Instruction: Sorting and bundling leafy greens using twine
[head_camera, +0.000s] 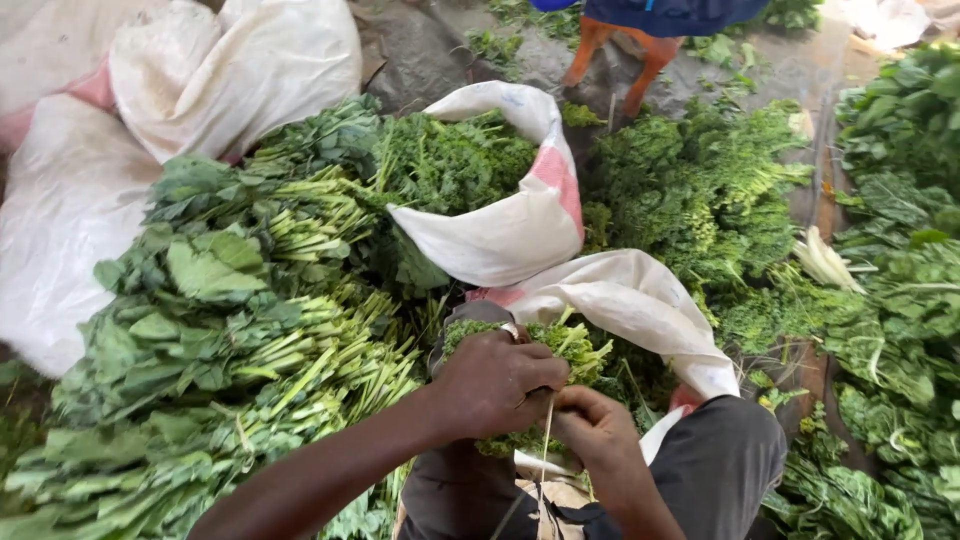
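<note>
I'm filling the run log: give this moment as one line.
left hand: grips curly greens bunch | right hand: pinches pale tie strip | left: stacked leafy bundles | ahead: white sack

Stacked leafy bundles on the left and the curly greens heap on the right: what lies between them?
In the head view, between the stacked bundles and the curly greens heap lies an open white sack holding more curly greens.

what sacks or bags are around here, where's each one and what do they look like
Open sack: centre, white woven with pink stripe, rim folded back over curly greens.
Second sack: just right of the hands, white, pink edge, draped over greens.
Bulging sack: top left, white, rounded and full.
Flat sack: far left, white, lying slack.
No labels, signs or screens.
</note>
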